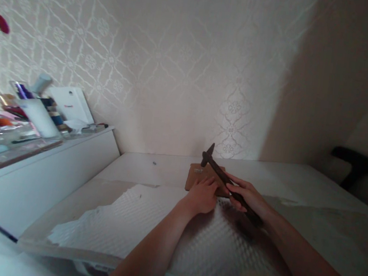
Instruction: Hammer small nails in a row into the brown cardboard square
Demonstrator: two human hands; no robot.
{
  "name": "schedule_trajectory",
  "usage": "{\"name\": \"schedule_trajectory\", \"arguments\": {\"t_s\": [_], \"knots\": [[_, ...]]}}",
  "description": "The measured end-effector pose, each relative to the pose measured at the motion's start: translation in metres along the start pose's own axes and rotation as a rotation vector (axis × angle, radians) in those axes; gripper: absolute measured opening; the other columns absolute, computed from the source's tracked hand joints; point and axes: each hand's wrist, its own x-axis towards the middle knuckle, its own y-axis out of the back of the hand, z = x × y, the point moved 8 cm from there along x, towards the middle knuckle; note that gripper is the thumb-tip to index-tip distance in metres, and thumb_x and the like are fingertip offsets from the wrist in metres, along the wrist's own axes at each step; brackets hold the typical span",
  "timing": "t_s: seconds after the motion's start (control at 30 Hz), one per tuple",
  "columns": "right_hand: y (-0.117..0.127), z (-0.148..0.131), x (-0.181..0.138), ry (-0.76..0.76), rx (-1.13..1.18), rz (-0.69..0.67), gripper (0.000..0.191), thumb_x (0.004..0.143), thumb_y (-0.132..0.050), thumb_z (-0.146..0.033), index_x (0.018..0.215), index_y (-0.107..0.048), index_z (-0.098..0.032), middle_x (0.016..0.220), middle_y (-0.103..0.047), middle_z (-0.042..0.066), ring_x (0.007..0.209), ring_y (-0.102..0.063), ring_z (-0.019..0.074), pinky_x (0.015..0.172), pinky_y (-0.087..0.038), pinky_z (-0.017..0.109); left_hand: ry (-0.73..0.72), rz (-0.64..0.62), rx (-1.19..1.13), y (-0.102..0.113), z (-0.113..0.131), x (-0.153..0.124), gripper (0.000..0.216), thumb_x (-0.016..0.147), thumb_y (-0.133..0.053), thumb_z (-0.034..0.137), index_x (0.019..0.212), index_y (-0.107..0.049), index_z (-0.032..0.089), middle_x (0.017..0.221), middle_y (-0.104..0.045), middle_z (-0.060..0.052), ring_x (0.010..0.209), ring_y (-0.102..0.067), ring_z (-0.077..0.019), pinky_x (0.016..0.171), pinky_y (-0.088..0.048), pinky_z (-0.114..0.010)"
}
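Note:
My right hand is wrapped round the dark handle of a hammer. The hammer head is raised at the far end, above the upper edge of a brown board. Fingers spread, my left hand lies flat on that board. Near the board's top sits a short row of small whitish pieces, too small to name. Under my forearms spreads a white quilted sheet with a ragged left edge.
A white cabinet on the left bears bottles, a white box and other clutter. The patterned wall rises behind the white table. A black armrest-like part juts in at right. A small dark object lies near the wall.

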Motion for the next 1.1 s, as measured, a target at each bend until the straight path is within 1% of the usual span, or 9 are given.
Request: {"name": "schedule_trajectory", "arguments": {"t_s": [0.17,0.3,0.43,0.57,0.77,0.93,1.03,1.1], "knots": [[-0.0044,0.0003,-0.0013,-0.021,-0.026,-0.033,0.065,0.072,-0.063,-0.027,0.133,-0.046,-0.018,0.062,-0.053,-0.005,0.031,-0.040,0.0034,0.024,-0.027,0.014,-0.005,0.033,-0.008,0.0014,-0.0001,0.0001,0.053,0.084,-0.036,0.021,0.136,-0.034,0.018,0.149,-0.029,-0.008,0.135,-0.027,-0.0296,0.108,-0.024,-0.055],[-0.0043,-0.0027,-0.0030,-0.005,-0.025,-0.009,0.067,0.072,-0.063,-0.027,0.135,-0.044,-0.019,0.062,-0.053,-0.006,0.031,-0.041,0.0031,0.025,-0.026,0.014,0.012,0.012,-0.002,0.0012,0.0004,-0.0001,0.052,0.084,-0.036,0.021,0.136,-0.035,0.017,0.149,-0.029,-0.009,0.135,-0.026,-0.0298,0.109,-0.024,-0.054],[-0.0077,-0.0008,-0.0033,-0.018,-0.026,-0.051,0.066,0.072,-0.063,-0.027,0.134,-0.045,-0.019,0.063,-0.053,-0.005,0.030,-0.041,0.0032,0.025,-0.026,0.014,-0.001,0.019,-0.003,0.0033,0.0027,-0.0007,0.053,0.083,-0.037,0.019,0.136,-0.036,0.015,0.149,-0.029,-0.010,0.135,-0.027,-0.0295,0.109,-0.024,-0.054],[-0.0048,-0.0019,-0.0026,0.021,-0.014,-0.025,0.065,0.072,-0.063,-0.028,0.135,-0.045,-0.021,0.063,-0.053,-0.005,0.031,-0.042,0.0034,0.025,-0.027,0.014,0.001,0.017,-0.009,0.0030,0.0021,-0.0010,0.052,0.084,-0.037,0.020,0.136,-0.036,0.016,0.149,-0.028,-0.010,0.135,-0.026,-0.0311,0.109,-0.023,-0.056],[-0.0076,-0.0006,-0.0031,-0.015,-0.024,-0.038,0.064,0.071,-0.063,-0.028,0.132,-0.048,-0.018,0.062,-0.053,-0.005,0.030,-0.042,0.0037,0.025,-0.027,0.014,-0.004,0.012,-0.019,0.0035,0.0024,-0.0009,0.054,0.083,-0.038,0.018,0.137,-0.035,0.016,0.149,-0.028,-0.009,0.135,-0.026,-0.0294,0.109,-0.024,-0.054],[-0.0049,-0.0020,-0.0040,0.002,-0.023,0.011,0.066,0.071,-0.063,-0.028,0.134,-0.046,-0.020,0.060,-0.052,-0.006,0.031,-0.042,0.0037,0.025,-0.025,0.014,-0.005,0.025,-0.010,0.0026,0.0016,-0.0003,0.052,0.084,-0.039,0.020,0.135,-0.036,0.016,0.148,-0.031,-0.010,0.135,-0.027,-0.0300,0.109,-0.024,-0.054],[-0.0079,0.0009,-0.0034,-0.015,-0.028,-0.020,0.064,0.070,-0.063,-0.028,0.132,-0.048,-0.020,0.060,-0.053,-0.005,0.031,-0.041,0.0040,0.025,-0.026,0.015,-0.011,0.040,-0.013,0.0036,0.0022,-0.0004,0.051,0.084,-0.038,0.018,0.135,-0.037,0.017,0.147,-0.032,-0.009,0.135,-0.028,-0.0283,0.109,-0.024,-0.053],[-0.0080,0.0005,-0.0027,0.000,-0.037,-0.020,0.064,0.071,-0.063,-0.029,0.132,-0.048,-0.020,0.060,-0.053,-0.005,0.031,-0.042,0.0045,0.025,-0.027,0.016,-0.010,0.043,-0.014,0.0040,0.0023,-0.0006,0.052,0.084,-0.037,0.018,0.136,-0.036,0.017,0.147,-0.032,-0.009,0.135,-0.028,-0.0284,0.109,-0.024,-0.052]]}}
